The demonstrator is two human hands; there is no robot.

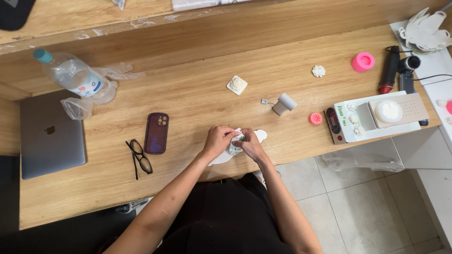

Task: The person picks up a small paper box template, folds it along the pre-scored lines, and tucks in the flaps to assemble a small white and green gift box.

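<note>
Both my hands meet at the table's near edge. My left hand (pixel 218 139) and my right hand (pixel 251 145) pinch a small crumpled packet (pixel 238 142), white with green print, between their fingertips. Under them lies a flat white cut-out shape (pixel 261 135), partly hidden by my hands. What the packet holds cannot be seen.
A purple-cased phone (pixel 156 133) and black glasses (pixel 140 157) lie to the left, beyond them a grey laptop (pixel 51 134) and a water bottle (pixel 70 75). To the right stand a small grey cylinder (pixel 284 103), pink moulds (pixel 363 61), a scale (pixel 372 117) and white cast flowers (pixel 318 71).
</note>
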